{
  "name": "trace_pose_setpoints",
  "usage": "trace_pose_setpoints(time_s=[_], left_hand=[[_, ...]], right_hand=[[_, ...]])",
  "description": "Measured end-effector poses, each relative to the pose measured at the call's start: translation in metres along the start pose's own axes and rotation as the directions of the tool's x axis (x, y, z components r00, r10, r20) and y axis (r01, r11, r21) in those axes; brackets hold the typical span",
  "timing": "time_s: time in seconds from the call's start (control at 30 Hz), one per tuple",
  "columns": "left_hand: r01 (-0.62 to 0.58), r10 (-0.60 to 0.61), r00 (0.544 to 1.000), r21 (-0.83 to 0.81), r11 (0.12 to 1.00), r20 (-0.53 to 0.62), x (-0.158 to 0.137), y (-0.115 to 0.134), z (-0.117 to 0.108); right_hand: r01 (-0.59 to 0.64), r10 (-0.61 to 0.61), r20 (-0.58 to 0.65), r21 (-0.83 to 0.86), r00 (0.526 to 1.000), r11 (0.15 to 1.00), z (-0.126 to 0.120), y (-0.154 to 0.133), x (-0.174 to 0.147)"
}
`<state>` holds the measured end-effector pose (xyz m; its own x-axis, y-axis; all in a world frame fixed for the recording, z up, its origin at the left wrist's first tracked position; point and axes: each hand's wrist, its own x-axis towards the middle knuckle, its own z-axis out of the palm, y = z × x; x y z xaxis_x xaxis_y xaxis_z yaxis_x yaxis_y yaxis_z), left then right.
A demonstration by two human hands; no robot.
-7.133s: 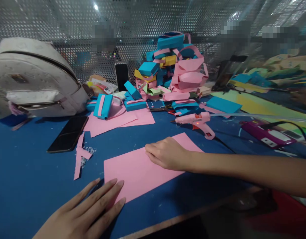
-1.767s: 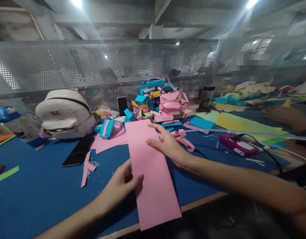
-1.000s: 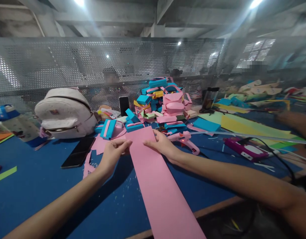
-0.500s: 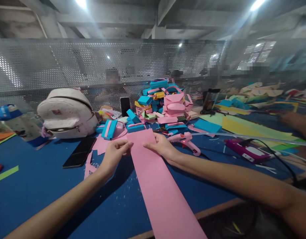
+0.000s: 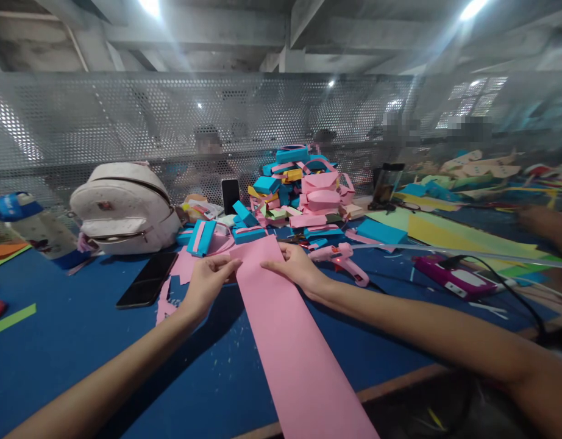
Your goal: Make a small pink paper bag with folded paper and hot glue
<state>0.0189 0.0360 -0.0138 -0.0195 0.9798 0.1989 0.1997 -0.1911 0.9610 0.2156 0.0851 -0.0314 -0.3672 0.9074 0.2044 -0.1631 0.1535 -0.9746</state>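
A long strip of pink paper (image 5: 294,329) stretches from the middle of the blue table down past the bottom of the view. With thumb and fingers, my left hand (image 5: 210,277) pinches its far left edge. My right hand (image 5: 299,268) grips the far right edge, thumb on top and fingers partly hidden behind the paper. A pink glue gun (image 5: 342,261) lies just right of my right hand. Beyond the strip are small blue paper boxes with pink bands (image 5: 202,238) and a heap of pink, blue and yellow paper bags (image 5: 320,189).
On the left are a dark phone (image 5: 147,280), a white backpack (image 5: 123,210) and a bottle (image 5: 46,235). A purple device (image 5: 452,277) with cables lies right. Green and yellow sheets (image 5: 468,235) spread near another person's hand (image 5: 544,225). A perforated metal screen (image 5: 162,116) stands behind.
The far end of the pink paper has shifted slightly left, along with both hands. Both hands keep their hold. The other person's hand at the right has moved slightly.
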Motion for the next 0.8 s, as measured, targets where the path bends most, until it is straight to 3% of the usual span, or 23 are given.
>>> trace_pose_setpoints(time_s=[0.37,0.8], left_hand=[[-0.073,0.076,0.991,0.032,0.997,-0.11,-0.009,-0.007,-0.009],[-0.047,0.049,0.998,0.066,0.997,-0.029,-0.013,-0.008,-0.01]], right_hand=[[0.058,-0.063,-0.083,-0.065,0.995,0.996,-0.006,-0.008,0.019],[0.15,-0.161,-0.099,-0.11,0.982,0.982,-0.01,-0.006,0.017]])
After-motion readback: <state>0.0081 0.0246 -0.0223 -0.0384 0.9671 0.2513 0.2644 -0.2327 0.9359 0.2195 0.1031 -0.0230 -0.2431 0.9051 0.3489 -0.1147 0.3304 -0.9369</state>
